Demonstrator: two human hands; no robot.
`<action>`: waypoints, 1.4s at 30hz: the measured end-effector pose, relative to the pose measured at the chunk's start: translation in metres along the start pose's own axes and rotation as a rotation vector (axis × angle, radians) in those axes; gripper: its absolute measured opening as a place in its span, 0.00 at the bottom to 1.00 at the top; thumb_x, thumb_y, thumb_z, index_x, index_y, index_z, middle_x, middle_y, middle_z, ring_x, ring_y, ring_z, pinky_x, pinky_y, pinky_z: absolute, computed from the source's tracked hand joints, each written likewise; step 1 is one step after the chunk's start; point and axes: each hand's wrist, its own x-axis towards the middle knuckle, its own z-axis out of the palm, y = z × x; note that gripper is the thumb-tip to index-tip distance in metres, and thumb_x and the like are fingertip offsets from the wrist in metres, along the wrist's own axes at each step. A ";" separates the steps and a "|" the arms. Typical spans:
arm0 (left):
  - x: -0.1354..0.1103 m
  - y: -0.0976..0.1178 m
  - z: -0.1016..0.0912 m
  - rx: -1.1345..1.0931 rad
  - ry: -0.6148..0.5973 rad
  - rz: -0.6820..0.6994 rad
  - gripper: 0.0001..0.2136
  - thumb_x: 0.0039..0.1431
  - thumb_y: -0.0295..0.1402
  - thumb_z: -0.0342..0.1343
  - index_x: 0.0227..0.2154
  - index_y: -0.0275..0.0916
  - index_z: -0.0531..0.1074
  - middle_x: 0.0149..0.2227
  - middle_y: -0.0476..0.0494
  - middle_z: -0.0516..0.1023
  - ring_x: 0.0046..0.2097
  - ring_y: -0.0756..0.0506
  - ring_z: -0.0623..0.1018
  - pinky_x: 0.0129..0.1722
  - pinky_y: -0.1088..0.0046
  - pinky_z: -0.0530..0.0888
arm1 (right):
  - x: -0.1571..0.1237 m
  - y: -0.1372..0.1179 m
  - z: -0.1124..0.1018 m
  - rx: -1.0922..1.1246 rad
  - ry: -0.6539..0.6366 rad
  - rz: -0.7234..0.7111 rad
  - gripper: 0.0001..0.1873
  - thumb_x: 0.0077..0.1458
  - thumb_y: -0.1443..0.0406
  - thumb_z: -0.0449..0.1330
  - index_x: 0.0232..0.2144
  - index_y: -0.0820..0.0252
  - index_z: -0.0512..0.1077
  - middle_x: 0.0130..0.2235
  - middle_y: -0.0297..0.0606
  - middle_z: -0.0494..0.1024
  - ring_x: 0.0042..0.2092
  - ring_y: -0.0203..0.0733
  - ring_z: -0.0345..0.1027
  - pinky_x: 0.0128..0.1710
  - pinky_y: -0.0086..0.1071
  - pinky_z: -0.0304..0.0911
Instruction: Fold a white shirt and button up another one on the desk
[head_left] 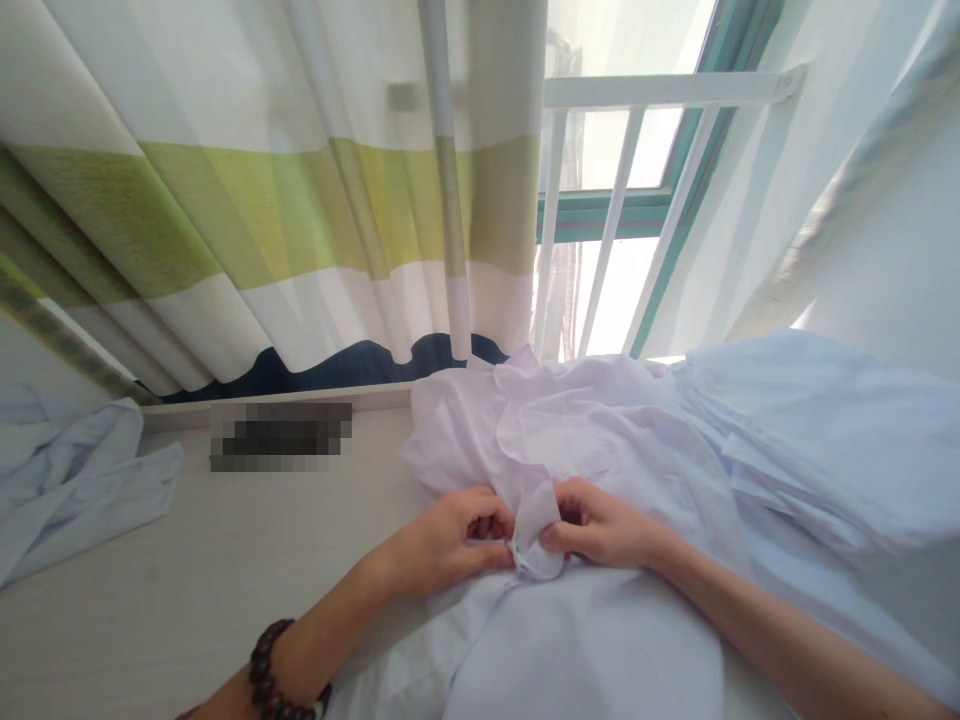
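A white garment lies bunched in front of me on a pale surface, its folds spreading up to the window. My left hand pinches the edge of a narrow, rounded flap of this cloth between thumb and curled fingers. From the other side my right hand grips the same flap, thumb on top and fingertips partly hidden behind it. Both hands are close together, with only the strip of cloth between them. Whether the flap is a collar or a cuff, I cannot tell. A dark beaded bracelet circles my left wrist.
Folded white cloth is stacked at the right. More crumpled white cloth lies at the left. A dark blurred-out object rests near the back ledge. Behind hang a white and green curtain and a white railing before the window.
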 end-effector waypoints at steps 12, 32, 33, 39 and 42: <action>0.002 -0.011 0.002 -0.343 0.242 -0.008 0.11 0.57 0.40 0.57 0.30 0.36 0.70 0.29 0.48 0.73 0.33 0.49 0.71 0.34 0.75 0.68 | -0.004 -0.004 0.002 -0.137 0.047 0.000 0.10 0.45 0.72 0.58 0.34 0.60 0.69 0.31 0.29 0.68 0.31 0.33 0.59 0.29 0.26 0.56; 0.003 -0.014 0.004 -0.546 0.292 0.027 0.14 0.56 0.44 0.58 0.33 0.39 0.65 0.23 0.56 0.62 0.24 0.54 0.61 0.24 0.80 0.58 | -0.002 -0.003 -0.002 0.119 0.053 0.093 0.15 0.55 0.54 0.56 0.28 0.61 0.67 0.18 0.24 0.59 0.20 0.29 0.49 0.20 0.26 0.45; 0.002 -0.016 0.001 -0.582 0.252 0.020 0.16 0.53 0.44 0.61 0.34 0.38 0.65 0.24 0.55 0.64 0.25 0.54 0.62 0.25 0.80 0.59 | -0.002 -0.002 -0.003 0.128 0.057 0.089 0.15 0.55 0.54 0.57 0.29 0.62 0.68 0.18 0.25 0.60 0.20 0.28 0.48 0.19 0.26 0.43; 0.002 -0.020 -0.008 -0.621 0.042 -0.002 0.22 0.34 0.33 0.73 0.33 0.37 0.70 0.33 0.50 0.71 0.35 0.50 0.70 0.36 0.75 0.66 | -0.002 0.005 -0.011 0.123 -0.035 0.084 0.18 0.52 0.54 0.62 0.32 0.64 0.71 0.16 0.22 0.60 0.17 0.26 0.47 0.16 0.23 0.42; 0.003 -0.018 -0.007 -0.515 -0.009 -0.037 0.20 0.37 0.32 0.71 0.34 0.37 0.71 0.30 0.52 0.70 0.33 0.50 0.69 0.35 0.74 0.66 | -0.003 0.004 -0.009 0.070 -0.056 0.152 0.20 0.49 0.52 0.65 0.34 0.63 0.70 0.18 0.25 0.68 0.16 0.27 0.54 0.15 0.22 0.47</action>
